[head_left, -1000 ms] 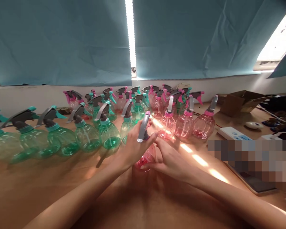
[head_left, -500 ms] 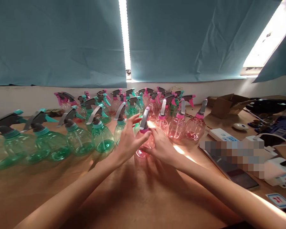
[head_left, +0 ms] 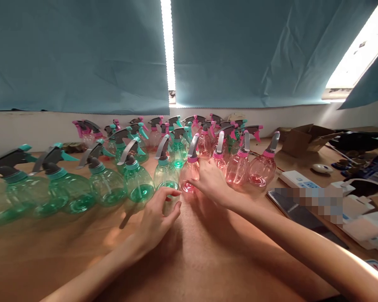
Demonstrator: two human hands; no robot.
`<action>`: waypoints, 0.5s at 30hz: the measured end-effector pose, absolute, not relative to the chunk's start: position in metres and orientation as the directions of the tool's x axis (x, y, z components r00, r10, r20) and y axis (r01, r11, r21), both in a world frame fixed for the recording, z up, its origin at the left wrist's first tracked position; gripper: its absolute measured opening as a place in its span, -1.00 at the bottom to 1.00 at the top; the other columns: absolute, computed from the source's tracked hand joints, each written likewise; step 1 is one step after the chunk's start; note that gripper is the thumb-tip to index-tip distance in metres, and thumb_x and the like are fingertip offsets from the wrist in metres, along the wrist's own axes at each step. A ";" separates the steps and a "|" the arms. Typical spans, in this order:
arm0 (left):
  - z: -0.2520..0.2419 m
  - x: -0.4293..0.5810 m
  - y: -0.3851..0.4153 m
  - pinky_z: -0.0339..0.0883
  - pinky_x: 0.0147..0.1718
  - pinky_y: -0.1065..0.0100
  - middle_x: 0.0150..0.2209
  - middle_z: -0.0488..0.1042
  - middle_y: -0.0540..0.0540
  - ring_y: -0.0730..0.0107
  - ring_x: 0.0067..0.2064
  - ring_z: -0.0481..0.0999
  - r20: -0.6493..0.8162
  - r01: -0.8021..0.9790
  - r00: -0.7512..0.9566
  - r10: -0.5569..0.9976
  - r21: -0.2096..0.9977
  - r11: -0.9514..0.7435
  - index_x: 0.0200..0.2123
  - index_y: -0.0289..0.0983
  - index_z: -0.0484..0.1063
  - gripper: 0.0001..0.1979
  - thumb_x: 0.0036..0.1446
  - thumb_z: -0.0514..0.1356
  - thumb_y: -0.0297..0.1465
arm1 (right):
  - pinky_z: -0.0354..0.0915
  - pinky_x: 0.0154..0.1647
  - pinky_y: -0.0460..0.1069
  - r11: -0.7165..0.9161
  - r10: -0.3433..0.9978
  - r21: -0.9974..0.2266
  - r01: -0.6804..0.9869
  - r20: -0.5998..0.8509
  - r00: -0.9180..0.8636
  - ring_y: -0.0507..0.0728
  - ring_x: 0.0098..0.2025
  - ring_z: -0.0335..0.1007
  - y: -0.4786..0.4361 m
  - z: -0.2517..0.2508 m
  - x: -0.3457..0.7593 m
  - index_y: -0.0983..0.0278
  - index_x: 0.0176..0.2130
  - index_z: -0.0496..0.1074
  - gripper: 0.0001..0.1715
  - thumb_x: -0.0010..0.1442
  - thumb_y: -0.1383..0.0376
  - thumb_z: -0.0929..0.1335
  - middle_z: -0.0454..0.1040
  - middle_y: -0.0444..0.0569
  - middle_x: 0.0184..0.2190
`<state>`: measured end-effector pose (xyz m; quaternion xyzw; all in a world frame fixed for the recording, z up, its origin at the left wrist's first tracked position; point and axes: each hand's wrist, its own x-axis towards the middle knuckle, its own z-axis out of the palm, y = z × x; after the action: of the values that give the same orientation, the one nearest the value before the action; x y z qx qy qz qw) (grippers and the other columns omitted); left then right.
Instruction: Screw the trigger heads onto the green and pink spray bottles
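Note:
A see-through pink spray bottle (head_left: pixel 188 173) with a grey trigger head and pink collar stands upright at the front middle. My right hand (head_left: pixel 212 180) grips its right side, the thumb across the front; the other fingers are partly hidden. Lower and to the left, my left hand (head_left: pixel 160 216) hovers over the table with curved fingers apart and nothing in them. Just beyond it stands a green spray bottle (head_left: pixel 166 174), touching or very near the pink one. Right of the held bottle are more pink spray bottles (head_left: pixel 237 167), one partly covered by my right hand.
More green spray bottles (head_left: pixel 139 182) run leftward in the front row. Behind stand mixed pink and green ones (head_left: pixel 178 151). On the right lie a power strip (head_left: pixel 297 181), a dark flat device (head_left: pixel 290 209), a white mouse (head_left: pixel 321 168) and an open cardboard box (head_left: pixel 304 140).
My left hand has let go of the pink bottle's area and drawn back down and left. The bottle has moved slightly forward into line with the others, my right hand still on it.

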<state>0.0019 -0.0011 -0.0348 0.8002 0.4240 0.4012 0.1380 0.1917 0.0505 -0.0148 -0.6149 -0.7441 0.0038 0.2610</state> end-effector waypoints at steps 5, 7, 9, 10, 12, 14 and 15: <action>-0.044 0.001 0.002 0.43 -0.20 0.25 -0.21 0.51 -0.06 0.30 -0.20 0.51 0.487 0.565 0.354 0.798 0.569 -0.598 -0.18 -0.21 0.38 -0.88 0.20 0.10 -0.45 | 0.34 -0.13 0.22 0.182 0.930 -0.301 0.936 0.362 -0.064 0.45 0.03 0.33 0.056 -0.014 0.189 0.40 0.01 0.36 -0.41 0.15 0.08 0.46 0.48 0.29 -0.06; -0.049 0.000 0.003 0.42 -0.19 0.28 -0.20 0.50 -0.04 0.32 -0.20 0.51 0.454 0.567 0.372 0.810 0.580 -0.585 -0.18 -0.20 0.37 -0.88 0.21 0.09 -0.44 | 0.34 -0.13 0.20 0.169 0.932 -0.300 0.939 0.359 -0.053 0.43 0.02 0.37 0.057 -0.014 0.188 0.42 0.08 0.32 -0.34 0.14 0.09 0.47 0.48 0.29 -0.03; -0.053 0.001 0.004 0.41 -0.19 0.29 -0.20 0.49 -0.02 0.33 -0.19 0.51 0.417 0.575 0.389 0.822 0.587 -0.570 -0.18 -0.18 0.36 -0.89 0.22 0.09 -0.44 | 0.34 -0.13 0.17 0.166 0.933 -0.303 0.938 0.358 -0.050 0.42 0.02 0.39 0.055 -0.014 0.188 0.44 0.13 0.28 -0.27 0.15 0.08 0.47 0.48 0.31 -0.02; -0.054 0.001 0.004 0.41 -0.19 0.29 -0.20 0.49 -0.02 0.33 -0.19 0.51 0.400 0.579 0.395 0.827 0.591 -0.562 -0.18 -0.18 0.36 -0.89 0.23 0.10 -0.43 | 0.34 -0.12 0.17 0.170 0.933 -0.305 0.937 0.357 -0.052 0.41 0.03 0.40 0.052 -0.014 0.189 0.46 0.15 0.27 -0.25 0.15 0.08 0.46 0.48 0.32 -0.01; -0.056 0.001 0.004 0.40 -0.19 0.29 -0.18 0.49 -0.02 0.32 -0.19 0.50 0.377 0.580 0.405 0.833 0.598 -0.553 -0.18 -0.17 0.35 -0.90 0.23 0.10 -0.43 | 0.33 -0.08 0.15 0.186 0.930 -0.312 0.932 0.362 -0.064 0.40 0.06 0.40 0.044 -0.012 0.193 0.45 0.18 0.26 -0.26 0.19 0.08 0.43 0.47 0.31 0.03; -0.057 0.001 0.004 0.40 -0.20 0.29 -0.18 0.49 -0.03 0.32 -0.19 0.50 0.366 0.574 0.413 0.834 0.606 -0.551 -0.18 -0.18 0.34 -0.90 0.23 0.10 -0.43 | 0.32 -0.03 0.13 0.213 0.918 -0.329 0.920 0.389 -0.073 0.35 0.10 0.38 0.033 -0.010 0.203 0.39 0.21 0.24 -0.33 0.26 0.09 0.38 0.45 0.24 0.10; -0.057 0.002 0.004 0.40 -0.20 0.29 -0.18 0.49 -0.03 0.33 -0.20 0.49 0.364 0.569 0.416 0.833 0.611 -0.551 -0.18 -0.18 0.34 -0.91 0.23 0.10 -0.43 | 0.32 -0.04 0.13 0.244 0.899 -0.361 0.900 0.432 -0.070 0.33 0.07 0.41 0.027 -0.010 0.209 0.35 0.20 0.28 -0.38 0.28 0.09 0.35 0.47 0.19 0.08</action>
<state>0.0015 0.0039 -0.0571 0.8170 0.4292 0.3283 0.2011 0.2093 0.0272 -0.0100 -0.6150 -0.7314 -0.0008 0.2947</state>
